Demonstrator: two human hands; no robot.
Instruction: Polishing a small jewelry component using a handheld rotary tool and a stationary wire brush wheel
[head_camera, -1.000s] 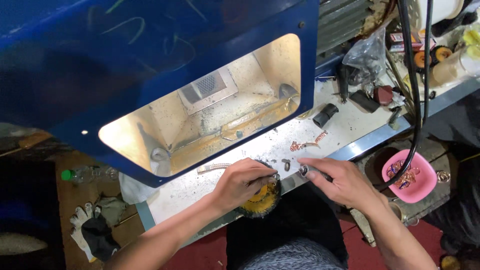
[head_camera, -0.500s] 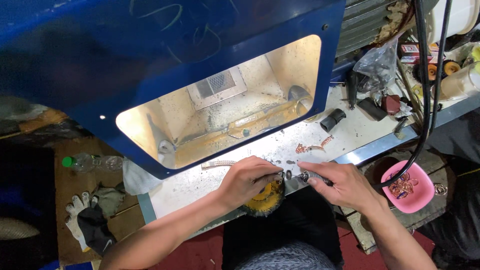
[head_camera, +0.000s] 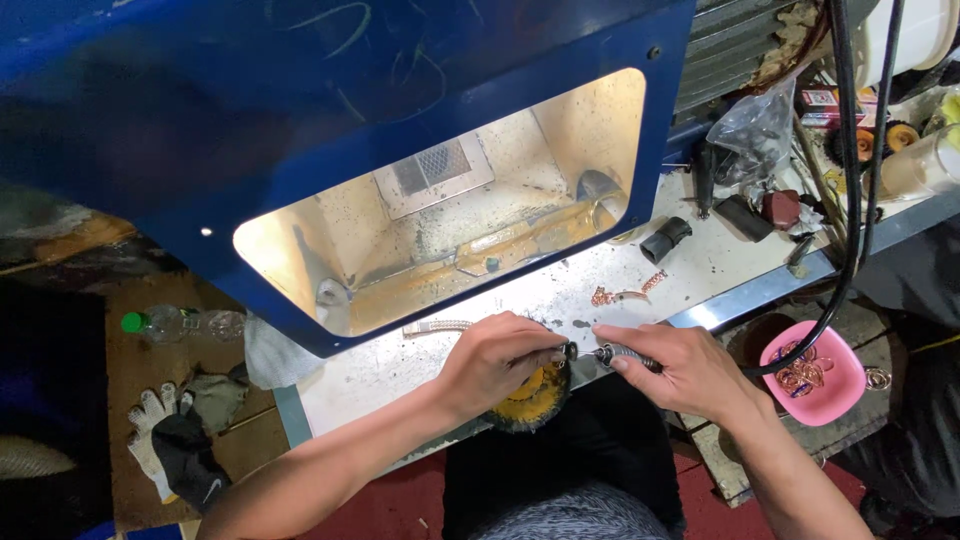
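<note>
- Metal rotary handpiece pinched in right hand, at the white bench's front edge.
- Left hand closed, pinching a small piece against the tool tip.
- Yellow-black wheel brush just beneath the left hand.
- Pink bowl near, right.

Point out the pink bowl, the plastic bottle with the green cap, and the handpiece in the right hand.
pink bowl (head_camera: 835, 365): head view, on its bare inner wall.
plastic bottle (head_camera: 190, 323): head view, on its clear body.
handpiece (head_camera: 622, 354): head view, on its ribbed metal shaft ahead of the right hand (head_camera: 690, 372).

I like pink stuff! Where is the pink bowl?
In the head view, the pink bowl sits low on the right, just below the workbench edge, beyond the right hand, with coppery rings inside.
</note>
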